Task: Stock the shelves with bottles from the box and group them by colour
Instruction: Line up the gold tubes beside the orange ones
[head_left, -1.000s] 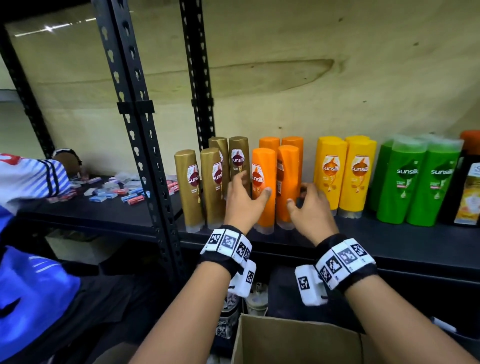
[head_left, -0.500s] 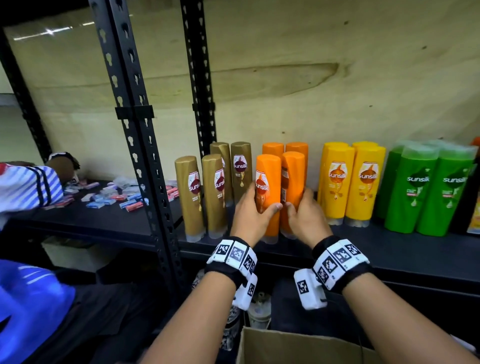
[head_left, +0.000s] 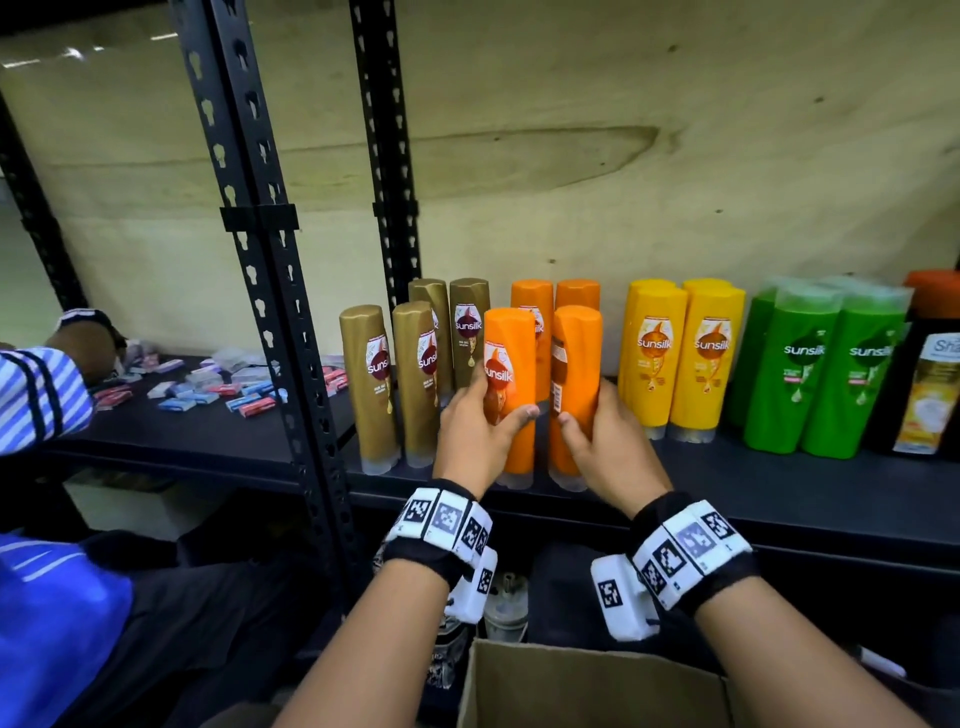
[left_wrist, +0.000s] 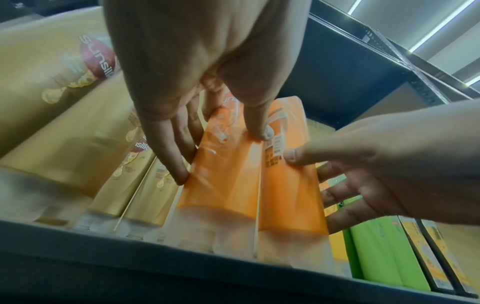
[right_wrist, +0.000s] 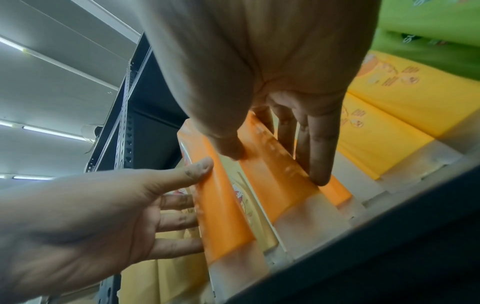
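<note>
On the black shelf (head_left: 779, 499), the left hand (head_left: 475, 441) wraps the left front orange Sunsilk bottle (head_left: 511, 395), thumb across its face, and the right hand (head_left: 610, 447) grips the right front orange Sunsilk bottle (head_left: 574, 395) the same way. Only the left wrist view shows the right fingers (left_wrist: 345, 189) spread behind that bottle; the right wrist view shows the left fingers (right_wrist: 179, 222) spread likewise. Both bottles stand near the shelf's front edge, between the gold bottles (head_left: 395, 384) and yellow bottles (head_left: 680, 358), a gap on the yellow side. The cardboard box (head_left: 587, 691) sits below the shelf.
</note>
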